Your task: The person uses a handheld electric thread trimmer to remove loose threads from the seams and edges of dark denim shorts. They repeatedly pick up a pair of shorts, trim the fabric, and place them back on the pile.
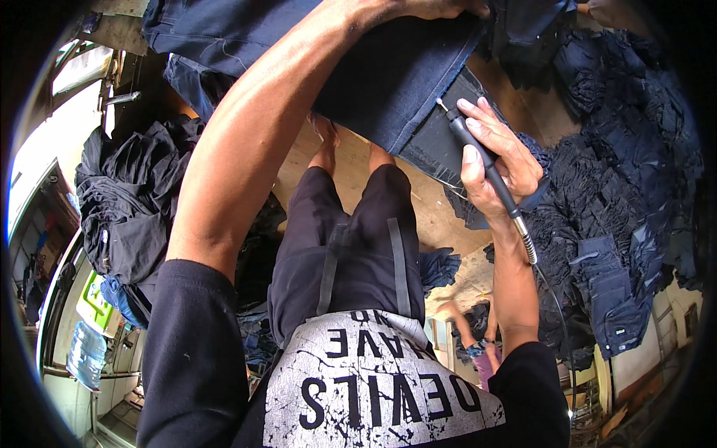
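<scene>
Head view: my right hand point(517, 166) is closed around one black pen-like tool point(495, 179), right of centre, its tip just beside the edge of one dark blue garment point(403, 75), upper centre.
My left hand point(446, 7): top edge, partly cut off; I cannot tell whether it grips.
Container: one clear bluish bottle point(87, 356), lower left; contents unclear.
Clothes: two big dark heaps, left heap point(134, 205) and right heap point(597, 179).
Surface: dark scuffed board point(437, 145) under the garment, tan floor point(441, 216) below.
Room: bright at far left; another person point(487, 358), lower right.
</scene>
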`<state>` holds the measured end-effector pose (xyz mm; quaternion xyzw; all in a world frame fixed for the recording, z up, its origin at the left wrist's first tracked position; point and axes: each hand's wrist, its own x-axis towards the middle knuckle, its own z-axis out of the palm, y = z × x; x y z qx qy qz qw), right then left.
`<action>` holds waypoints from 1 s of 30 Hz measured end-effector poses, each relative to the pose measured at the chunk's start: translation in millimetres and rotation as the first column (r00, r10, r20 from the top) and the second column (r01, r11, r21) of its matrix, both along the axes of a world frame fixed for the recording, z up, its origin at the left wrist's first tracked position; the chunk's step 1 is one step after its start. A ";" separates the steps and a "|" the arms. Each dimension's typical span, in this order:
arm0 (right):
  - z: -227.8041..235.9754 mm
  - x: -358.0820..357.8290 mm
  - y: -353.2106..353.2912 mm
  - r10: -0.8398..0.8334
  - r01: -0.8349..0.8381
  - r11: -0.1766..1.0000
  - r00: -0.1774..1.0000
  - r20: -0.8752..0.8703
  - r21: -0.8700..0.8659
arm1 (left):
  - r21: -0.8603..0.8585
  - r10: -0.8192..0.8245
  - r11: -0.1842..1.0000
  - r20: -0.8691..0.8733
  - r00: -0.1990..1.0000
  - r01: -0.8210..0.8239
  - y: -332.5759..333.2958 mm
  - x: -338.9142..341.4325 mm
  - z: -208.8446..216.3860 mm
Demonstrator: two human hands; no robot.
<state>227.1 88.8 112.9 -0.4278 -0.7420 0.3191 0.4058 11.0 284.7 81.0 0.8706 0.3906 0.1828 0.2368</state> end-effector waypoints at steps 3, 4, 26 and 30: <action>0.4 1.5 -2.2 0.014 -0.014 1.000 0.999 0.029 -0.015 | -0.015 -0.003 1.000 0.009 1.000 0.003 -0.1 -1.3 -1.8; 0.9 2.2 -3.0 0.027 -0.027 1.000 0.999 0.018 -0.014 | -0.014 -0.002 1.000 0.016 1.000 0.002 0.1 -1.3 -1.8; 7.4 -6.0 -7.6 -0.326 0.326 0.945 0.926 -0.190 -0.036 | 0.130 -0.009 0.991 -0.042 0.999 0.014 -15.4 -22.3 27.2; 34.9 -11.1 -11.6 -0.387 0.380 0.917 0.921 -0.039 -0.118 | 0.313 0.632 0.649 0.287 0.720 -0.694 -67.4 -142.4 76.1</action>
